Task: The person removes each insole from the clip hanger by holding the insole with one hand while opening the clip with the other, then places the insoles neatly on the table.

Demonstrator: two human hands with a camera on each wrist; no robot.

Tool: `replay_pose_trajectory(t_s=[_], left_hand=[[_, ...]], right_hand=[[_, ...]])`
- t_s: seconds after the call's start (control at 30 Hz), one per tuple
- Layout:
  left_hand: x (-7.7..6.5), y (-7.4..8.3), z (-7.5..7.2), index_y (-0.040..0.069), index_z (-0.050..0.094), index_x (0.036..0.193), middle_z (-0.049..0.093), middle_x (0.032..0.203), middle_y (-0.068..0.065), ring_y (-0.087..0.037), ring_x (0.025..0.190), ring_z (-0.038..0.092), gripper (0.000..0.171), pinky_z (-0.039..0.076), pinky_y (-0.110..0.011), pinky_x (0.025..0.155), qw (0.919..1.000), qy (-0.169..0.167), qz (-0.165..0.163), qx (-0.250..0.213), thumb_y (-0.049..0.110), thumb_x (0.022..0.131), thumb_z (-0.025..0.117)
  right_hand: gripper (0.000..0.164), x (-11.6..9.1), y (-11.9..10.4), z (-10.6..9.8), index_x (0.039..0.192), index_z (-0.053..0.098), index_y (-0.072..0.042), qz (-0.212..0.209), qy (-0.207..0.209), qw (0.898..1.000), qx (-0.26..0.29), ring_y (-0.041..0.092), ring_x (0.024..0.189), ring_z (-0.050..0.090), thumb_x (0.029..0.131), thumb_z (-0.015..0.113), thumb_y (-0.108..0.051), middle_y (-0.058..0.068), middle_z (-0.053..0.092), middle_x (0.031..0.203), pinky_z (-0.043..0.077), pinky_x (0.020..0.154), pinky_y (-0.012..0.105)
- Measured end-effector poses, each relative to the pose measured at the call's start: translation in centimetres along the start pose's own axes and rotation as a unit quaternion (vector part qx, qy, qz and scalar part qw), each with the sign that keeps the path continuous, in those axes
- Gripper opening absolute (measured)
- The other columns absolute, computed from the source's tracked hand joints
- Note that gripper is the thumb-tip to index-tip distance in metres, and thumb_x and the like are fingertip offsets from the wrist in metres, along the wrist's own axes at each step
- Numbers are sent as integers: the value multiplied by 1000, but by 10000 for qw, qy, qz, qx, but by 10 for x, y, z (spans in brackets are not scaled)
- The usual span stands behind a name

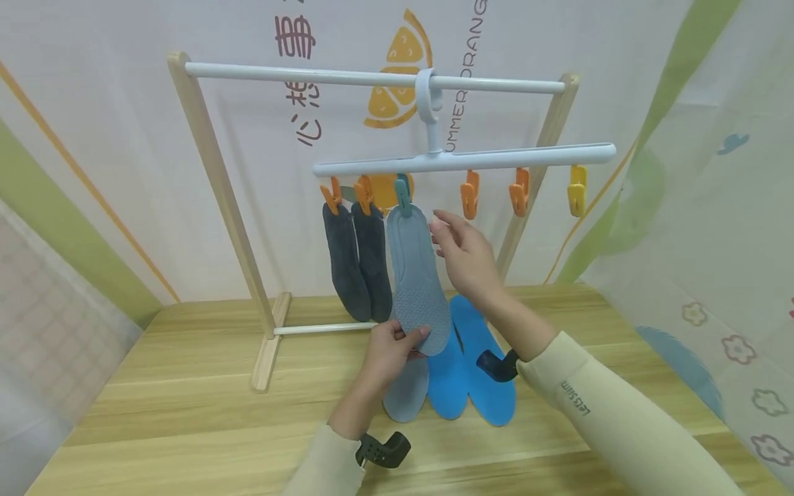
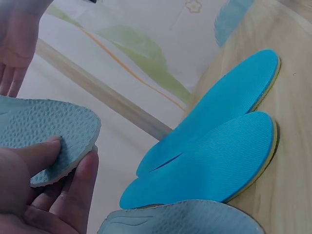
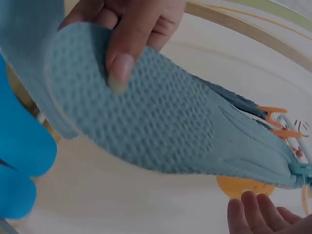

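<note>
A grey-blue insole (image 1: 414, 265) with a bumpy surface hangs by its narrow end from a teal clip (image 1: 403, 196) on the white hanger (image 1: 459, 160). My left hand (image 1: 386, 355) pinches the insole's wide lower end, thumb on the bumpy face and fingers behind, as the left wrist view confirms. Just right of the insole's upper part, below the clip, is my right hand (image 1: 469, 260); its fingers are relaxed and hold nothing. In the right wrist view the fingertips (image 3: 248, 200) show beside the clipped end.
Two dark insoles (image 1: 346, 265) hang from orange clips (image 1: 364, 195) on the left. Further clips, two orange and one yellow (image 1: 577, 191), hang at right. On the wooden table (image 1: 205, 413) lie two blue insoles (image 1: 493, 386) and another grey insole (image 1: 406, 396). A wood-and-white rack (image 1: 214, 172) carries the hanger.
</note>
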State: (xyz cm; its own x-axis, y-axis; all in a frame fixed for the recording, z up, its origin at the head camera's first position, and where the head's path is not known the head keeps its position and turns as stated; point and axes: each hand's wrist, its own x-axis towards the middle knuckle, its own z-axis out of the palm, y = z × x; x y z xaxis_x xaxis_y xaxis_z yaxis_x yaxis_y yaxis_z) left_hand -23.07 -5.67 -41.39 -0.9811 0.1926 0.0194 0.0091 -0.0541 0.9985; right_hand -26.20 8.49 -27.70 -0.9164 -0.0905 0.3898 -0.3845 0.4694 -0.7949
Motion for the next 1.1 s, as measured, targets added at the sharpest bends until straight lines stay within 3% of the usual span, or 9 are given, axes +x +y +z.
replay_pose_trajectory(t_s=[0.17,0.27,0.4,0.7,0.9,1.1], left_hand=[[-2,-1,-2,-6,60,112,70,102,-17,-14,85,69,30,60,-31,75,10000,0,28,-53,17,93,64],[-3,-1,-2,-6,60,108,70,98,-16,-14,83,69,28,60,-32,75,10000,7,74,-5,17,92,64],[-4,-2,-3,-6,60,109,70,100,-18,-16,85,70,28,60,-32,75,9998,-16,166,62,16,92,64],[-5,-1,-4,-5,60,114,69,104,-18,-16,87,69,32,60,-31,75,10000,-59,33,62,19,93,64],[-5,0,-4,-6,60,115,69,105,-19,-17,88,69,31,60,-32,75,9999,-75,99,74,16,93,63],[-6,1,-5,-6,60,116,69,105,-20,-18,88,70,32,60,-32,74,9999,-67,130,93,16,93,63]], right_hand=[[57,2,-8,7,147,37,-19,-490,-151,9960,-734,21,127,53,98,46,-48,6,52,141,49,101,39],[60,8,-13,10,148,34,-18,-505,-241,9946,-872,22,129,50,98,47,-48,5,47,145,49,101,36],[60,18,-22,16,148,34,-19,-422,-278,9947,-893,23,133,45,98,46,-50,4,45,147,47,103,42],[50,37,-39,21,144,41,-17,-460,-98,9974,-550,20,127,51,101,40,-44,5,56,137,45,104,43],[44,45,-40,18,135,50,-13,-578,-116,9983,17,15,111,60,101,45,-39,3,65,122,49,98,38],[40,49,-40,14,127,58,-11,-389,-228,9962,743,11,105,64,97,54,-38,4,70,114,49,96,33]])
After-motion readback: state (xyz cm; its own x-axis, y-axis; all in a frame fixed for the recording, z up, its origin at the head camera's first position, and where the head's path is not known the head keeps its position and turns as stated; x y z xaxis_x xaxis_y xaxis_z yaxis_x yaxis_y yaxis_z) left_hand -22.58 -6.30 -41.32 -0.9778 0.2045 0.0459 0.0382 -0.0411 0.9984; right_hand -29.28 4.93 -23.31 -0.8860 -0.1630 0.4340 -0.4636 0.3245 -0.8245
